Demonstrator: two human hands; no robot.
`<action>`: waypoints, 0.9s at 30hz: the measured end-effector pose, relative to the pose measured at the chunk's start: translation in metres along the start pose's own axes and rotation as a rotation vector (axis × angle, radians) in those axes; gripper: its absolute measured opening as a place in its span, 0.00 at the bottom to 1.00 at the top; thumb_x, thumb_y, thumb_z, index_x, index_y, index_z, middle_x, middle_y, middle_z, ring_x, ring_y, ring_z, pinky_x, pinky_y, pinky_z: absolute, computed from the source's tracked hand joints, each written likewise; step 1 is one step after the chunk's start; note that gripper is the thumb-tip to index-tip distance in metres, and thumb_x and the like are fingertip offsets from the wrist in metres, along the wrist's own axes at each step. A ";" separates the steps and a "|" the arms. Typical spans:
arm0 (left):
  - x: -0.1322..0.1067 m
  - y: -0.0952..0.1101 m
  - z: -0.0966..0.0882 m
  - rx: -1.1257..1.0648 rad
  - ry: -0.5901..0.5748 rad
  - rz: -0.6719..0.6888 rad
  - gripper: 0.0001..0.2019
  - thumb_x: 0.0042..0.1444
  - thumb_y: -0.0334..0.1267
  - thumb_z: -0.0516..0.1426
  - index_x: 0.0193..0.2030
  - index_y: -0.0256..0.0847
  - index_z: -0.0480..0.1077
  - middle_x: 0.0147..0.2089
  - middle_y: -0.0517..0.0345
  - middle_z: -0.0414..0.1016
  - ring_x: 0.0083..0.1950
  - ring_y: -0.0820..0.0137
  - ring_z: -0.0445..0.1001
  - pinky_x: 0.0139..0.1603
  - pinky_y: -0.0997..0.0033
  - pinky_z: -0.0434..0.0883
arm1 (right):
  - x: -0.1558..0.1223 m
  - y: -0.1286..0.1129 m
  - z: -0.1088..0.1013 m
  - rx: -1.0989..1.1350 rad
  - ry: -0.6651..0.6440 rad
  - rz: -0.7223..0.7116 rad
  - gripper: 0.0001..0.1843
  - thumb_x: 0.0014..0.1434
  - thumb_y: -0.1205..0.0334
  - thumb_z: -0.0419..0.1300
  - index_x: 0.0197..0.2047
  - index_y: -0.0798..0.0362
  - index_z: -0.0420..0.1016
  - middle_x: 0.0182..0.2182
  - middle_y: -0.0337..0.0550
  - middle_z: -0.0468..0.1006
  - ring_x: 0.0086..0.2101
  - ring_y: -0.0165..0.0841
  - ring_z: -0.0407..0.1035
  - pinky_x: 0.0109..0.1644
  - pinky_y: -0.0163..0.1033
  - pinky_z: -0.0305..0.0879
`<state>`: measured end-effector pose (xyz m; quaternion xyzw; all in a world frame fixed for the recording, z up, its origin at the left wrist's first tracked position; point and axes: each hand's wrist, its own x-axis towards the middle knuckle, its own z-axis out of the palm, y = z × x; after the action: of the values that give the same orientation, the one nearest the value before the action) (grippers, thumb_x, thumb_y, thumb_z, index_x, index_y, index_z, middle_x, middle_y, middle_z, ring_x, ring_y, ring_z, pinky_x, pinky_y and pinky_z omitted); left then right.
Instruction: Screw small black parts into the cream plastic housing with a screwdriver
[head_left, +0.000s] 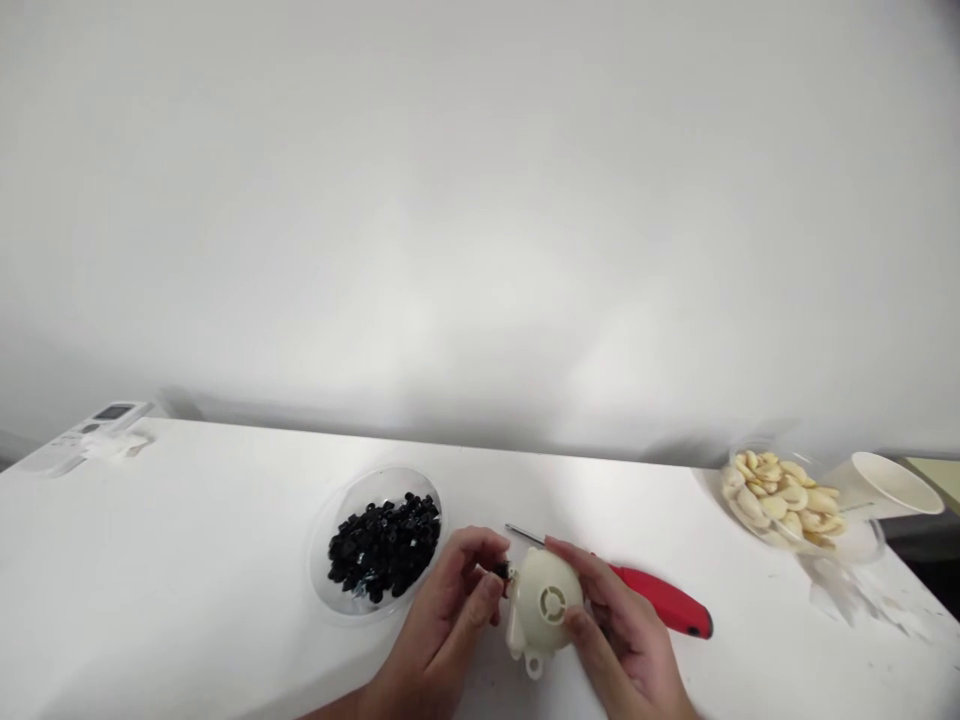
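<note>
Plain white wall (480, 200), matt, featureless, filling the upper half of the view. White smooth-topped table (187, 580), its near edge cut off by the frame. Clear round plastic bowl (319, 570), shallow, holding a heap of small black knobbly parts (384, 547), too small to make out singly. Second clear plastic bowl (726, 500) at the far right, filled with cream curved plastic pieces (784, 495), glossy and shell-like. Red-handled screwdriver (660, 600), lying on the table behind the hands, thin metal shaft partly hidden by the fingers. White paper cup (892, 483), tipped on its side just beside the second bowl, base out of sight. Crumpled clear film (855, 595), near the right table edge, outline hard to read. White remote control (82, 435), far left corner, display blurred. Right hand (622, 630), wrist cut off below, fingers wrapped around a cream round moulded-plastic housing (544, 605) with a vented centre ring and a small lug beneath; the housing sits low at centre, just above the table. Left hand (442, 620), fingertips pinched on a tiny black piece (501, 572) at the housing's left edge, its shape unclear.
</note>
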<state>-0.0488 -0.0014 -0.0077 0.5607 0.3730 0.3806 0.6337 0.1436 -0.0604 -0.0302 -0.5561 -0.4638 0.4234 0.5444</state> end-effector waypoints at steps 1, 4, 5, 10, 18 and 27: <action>0.000 0.000 0.000 0.012 -0.004 -0.013 0.13 0.70 0.50 0.53 0.54 0.46 0.67 0.41 0.55 0.71 0.38 0.67 0.70 0.42 0.67 0.71 | 0.000 -0.002 0.000 0.017 -0.002 0.023 0.26 0.63 0.43 0.63 0.61 0.42 0.77 0.58 0.52 0.79 0.56 0.52 0.74 0.54 0.51 0.77; 0.001 0.001 -0.002 0.047 -0.026 -0.053 0.14 0.70 0.51 0.53 0.52 0.45 0.68 0.39 0.56 0.72 0.38 0.67 0.69 0.41 0.68 0.70 | 0.001 -0.009 0.002 0.083 -0.014 0.048 0.25 0.64 0.44 0.62 0.61 0.43 0.75 0.54 0.52 0.80 0.50 0.48 0.78 0.51 0.48 0.77; 0.001 0.001 -0.002 0.065 -0.031 -0.059 0.14 0.71 0.51 0.53 0.51 0.45 0.69 0.39 0.56 0.72 0.38 0.67 0.69 0.41 0.68 0.70 | 0.002 -0.010 0.001 0.101 -0.018 0.045 0.25 0.65 0.45 0.62 0.61 0.44 0.74 0.49 0.52 0.82 0.45 0.45 0.79 0.48 0.45 0.77; 0.003 0.002 -0.003 0.160 -0.045 -0.039 0.16 0.71 0.53 0.50 0.48 0.43 0.70 0.38 0.55 0.72 0.38 0.66 0.70 0.40 0.69 0.70 | 0.007 -0.010 -0.006 0.101 -0.006 -0.014 0.12 0.67 0.52 0.63 0.50 0.47 0.72 0.30 0.40 0.76 0.29 0.32 0.71 0.32 0.33 0.70; 0.009 0.009 0.002 0.133 0.071 -0.064 0.15 0.71 0.53 0.50 0.48 0.46 0.68 0.36 0.59 0.73 0.36 0.67 0.72 0.37 0.70 0.71 | 0.007 -0.009 -0.013 0.004 -0.040 -0.212 0.08 0.65 0.60 0.63 0.48 0.48 0.74 0.40 0.48 0.79 0.41 0.39 0.75 0.44 0.40 0.75; 0.010 0.007 0.003 0.028 0.076 -0.093 0.13 0.68 0.50 0.56 0.50 0.44 0.67 0.41 0.56 0.75 0.40 0.66 0.74 0.41 0.69 0.72 | 0.006 -0.008 -0.009 -0.019 0.052 0.002 0.10 0.67 0.54 0.62 0.49 0.48 0.75 0.37 0.44 0.79 0.35 0.34 0.74 0.40 0.35 0.72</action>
<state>-0.0419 0.0070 -0.0011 0.5369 0.4275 0.3666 0.6281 0.1530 -0.0567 -0.0219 -0.5723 -0.4530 0.4051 0.5506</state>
